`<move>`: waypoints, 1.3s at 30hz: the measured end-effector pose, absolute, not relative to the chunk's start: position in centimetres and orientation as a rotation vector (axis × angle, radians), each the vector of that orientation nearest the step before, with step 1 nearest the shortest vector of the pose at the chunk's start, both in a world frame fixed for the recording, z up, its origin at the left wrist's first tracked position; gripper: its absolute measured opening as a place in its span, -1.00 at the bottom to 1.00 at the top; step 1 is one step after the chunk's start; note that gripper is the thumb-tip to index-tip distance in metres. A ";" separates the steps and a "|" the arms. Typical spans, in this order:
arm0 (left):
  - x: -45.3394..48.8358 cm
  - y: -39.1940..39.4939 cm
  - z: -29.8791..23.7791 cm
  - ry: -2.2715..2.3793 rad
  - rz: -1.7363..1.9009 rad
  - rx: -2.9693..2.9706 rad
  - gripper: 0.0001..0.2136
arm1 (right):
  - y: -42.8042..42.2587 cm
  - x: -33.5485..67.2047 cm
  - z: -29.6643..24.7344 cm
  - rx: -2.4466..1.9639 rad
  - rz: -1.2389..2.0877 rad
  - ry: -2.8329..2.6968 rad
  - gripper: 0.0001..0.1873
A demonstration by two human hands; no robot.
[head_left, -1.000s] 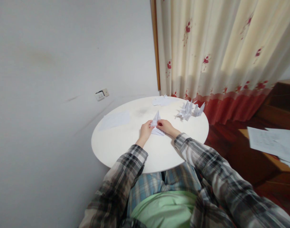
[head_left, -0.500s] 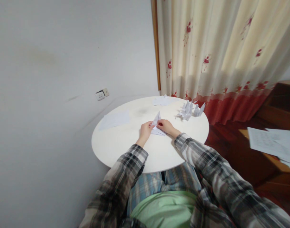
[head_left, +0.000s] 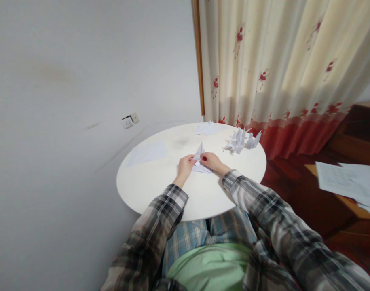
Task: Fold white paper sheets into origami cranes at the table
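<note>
- Left hand (head_left: 185,166) & right hand (head_left: 211,161): fingers pinched on small white folded paper piece (head_left: 199,161), frame centre.
- Round white table (head_left: 154,184); white folded paper cranes (head_left: 241,141) upper right, well apart.

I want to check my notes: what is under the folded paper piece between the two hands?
The folded paper lies on the round white table. The left hand and right hand cover its sides, so anything beneath cannot be seen.

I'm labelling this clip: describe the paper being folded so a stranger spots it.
On the round white table, find where the left hand and right hand meet. The half-folded paper is pinched between them, one point sticking up; the paper figures near the curtain lie untouched.
</note>
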State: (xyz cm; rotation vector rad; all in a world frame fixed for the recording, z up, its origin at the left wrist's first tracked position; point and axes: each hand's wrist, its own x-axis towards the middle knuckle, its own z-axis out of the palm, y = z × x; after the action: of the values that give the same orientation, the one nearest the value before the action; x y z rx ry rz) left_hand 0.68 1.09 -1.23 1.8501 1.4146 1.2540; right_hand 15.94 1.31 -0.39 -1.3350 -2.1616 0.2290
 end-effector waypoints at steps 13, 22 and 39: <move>0.2 1.1 -1.2 1.642 1.018 2.277 -0.67 | 1.0 15.9 -0.1 -1.383 0.220 -2.151 -0.87; 0.0 0.6 -0.9 1.847 1.166 2.226 -0.76 | 1.1 15.9 -0.2 -1.420 0.213 -2.145 -0.86; 0.0 1.0 -1.2 1.804 0.965 2.170 -0.78 | 1.1 16.0 -0.3 -1.448 0.201 -2.125 -0.87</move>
State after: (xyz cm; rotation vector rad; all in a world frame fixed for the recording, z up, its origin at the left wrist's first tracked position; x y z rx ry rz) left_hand 0.02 1.02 -1.16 2.1697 1.8044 0.9652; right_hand 15.99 1.11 -0.27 -1.4481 -2.1247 0.2015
